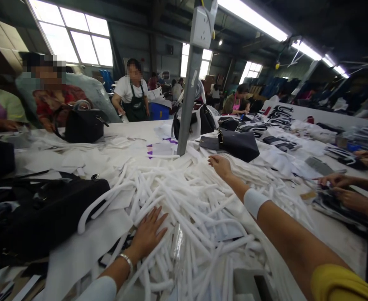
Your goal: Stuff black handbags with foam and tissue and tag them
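- The left hand (pixel 148 234) lies palm down, fingers spread apart, on a loose heap of soft, white, round tubes (pixel 159 184); its grip is slack and clamped on nothing
- The heap sprawls across the middle of the cluttered white worktop (pixel 124 127), between the two arms, many tubes crossing one another
- The right hand (pixel 220 165) reaches further out, fingers bent, at the near end of a layered stack of thin white sheets (pixel 249 169); whether its grip is together on a sheet I cannot tell
- Just beyond the right hand, a dark grey, boxy bag (pixel 238 146) lies near a grey upright post (pixel 188 100), which carries a white socket box (pixel 201 27)
- Left of the heap sits a large black bag (pixel 58 205), with a broad, flat white sheet (pixel 93 238) in front of it
- A silver band (pixel 127 263) circles the left wrist
- At the right edge, a co-worker's hands (pixel 337 179) touch a folded black-and-white piece (pixel 341 205)
- Across the worktop, a person in a white top and dark apron (pixel 135 100) stands facing this way
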The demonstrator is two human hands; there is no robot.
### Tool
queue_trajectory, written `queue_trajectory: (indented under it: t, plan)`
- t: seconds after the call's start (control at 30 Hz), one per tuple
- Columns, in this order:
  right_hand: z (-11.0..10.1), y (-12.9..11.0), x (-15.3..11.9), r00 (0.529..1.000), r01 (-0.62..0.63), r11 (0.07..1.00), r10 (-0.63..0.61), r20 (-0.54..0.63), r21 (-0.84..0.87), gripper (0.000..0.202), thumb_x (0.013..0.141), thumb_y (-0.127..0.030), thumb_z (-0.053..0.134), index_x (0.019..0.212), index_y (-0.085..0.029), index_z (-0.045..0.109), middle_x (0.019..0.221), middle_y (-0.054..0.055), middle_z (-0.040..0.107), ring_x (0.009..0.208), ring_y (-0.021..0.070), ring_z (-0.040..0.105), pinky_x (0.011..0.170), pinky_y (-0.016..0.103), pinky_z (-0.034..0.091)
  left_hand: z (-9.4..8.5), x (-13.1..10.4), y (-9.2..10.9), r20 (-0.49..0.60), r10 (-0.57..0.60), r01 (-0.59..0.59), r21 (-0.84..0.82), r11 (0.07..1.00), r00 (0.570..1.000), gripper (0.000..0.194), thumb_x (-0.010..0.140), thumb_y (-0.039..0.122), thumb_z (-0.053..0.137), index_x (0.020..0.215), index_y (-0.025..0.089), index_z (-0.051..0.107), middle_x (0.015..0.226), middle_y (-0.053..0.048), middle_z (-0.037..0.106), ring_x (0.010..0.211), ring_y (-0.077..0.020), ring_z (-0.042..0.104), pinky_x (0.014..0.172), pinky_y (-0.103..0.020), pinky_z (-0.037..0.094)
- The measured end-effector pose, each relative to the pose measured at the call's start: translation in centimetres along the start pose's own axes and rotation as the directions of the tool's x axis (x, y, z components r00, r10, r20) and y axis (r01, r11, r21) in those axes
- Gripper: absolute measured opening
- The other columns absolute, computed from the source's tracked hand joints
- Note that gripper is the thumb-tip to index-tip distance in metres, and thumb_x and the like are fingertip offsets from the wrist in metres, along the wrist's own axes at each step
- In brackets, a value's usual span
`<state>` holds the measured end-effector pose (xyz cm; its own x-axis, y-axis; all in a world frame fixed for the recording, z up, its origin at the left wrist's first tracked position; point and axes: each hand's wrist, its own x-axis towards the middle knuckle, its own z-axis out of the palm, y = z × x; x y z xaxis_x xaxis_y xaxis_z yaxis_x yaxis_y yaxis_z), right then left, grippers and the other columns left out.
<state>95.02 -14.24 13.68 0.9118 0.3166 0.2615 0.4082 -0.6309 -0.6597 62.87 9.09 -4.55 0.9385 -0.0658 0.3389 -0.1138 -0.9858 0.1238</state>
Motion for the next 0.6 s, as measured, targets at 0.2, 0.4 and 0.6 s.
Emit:
queue_trajectory:
  t: [0.2,0.4,0.6]
  plan:
    - [0.4,1.9,6.2,0.992,-0.113,0.973,0.12,0.025,-0.204,0.029,0.096,-0.033,0.06,0.119,-0.016,0.061,0.121,0.009,0.064,0.105,0.0227,0.064,0.091,0.045,0.054,-0.2,0.3,0.2,-0.042,0.022,-0.018,0.093,0.996,0.999,0.052,0.096,0.04,0.049,0.147,0.033,0.042,0.155,-0.005,0.041,0.137,-0.0267,0.044,0.108,-0.042,0.039]
    - [4.7,3.2,10.4,0.969,-0.185,0.892,0.236,0.076,-0.412,0.065,0.09,-0.044,0.066,0.144,-0.016,0.043,0.146,0.017,0.048,0.132,0.0316,0.047,0.108,0.05,0.037,-0.5,0.6,0.2,-0.042,0.048,-0.041,0.161,0.986,0.998,0.058,0.093,0.033,0.053,0.149,0.031,0.039,0.157,-0.005,0.038,0.137,-0.0258,0.044,0.106,-0.04,0.043]
    - [10.8,3.9,12.8,0.929,-0.212,0.802,0.343,0.14,-0.558,0.116,0.069,-0.071,0.072,0.157,-0.023,0.014,0.162,0.024,0.007,0.147,0.0477,0.007,0.114,0.062,0.009,-0.8,1.0,-0.1,-0.024,0.057,-0.054,0.125,0.991,0.998,0.058,0.09,0.029,0.055,0.147,0.028,0.043,0.158,-0.006,0.035,0.138,-0.0268,0.043,0.105,-0.04,0.047]
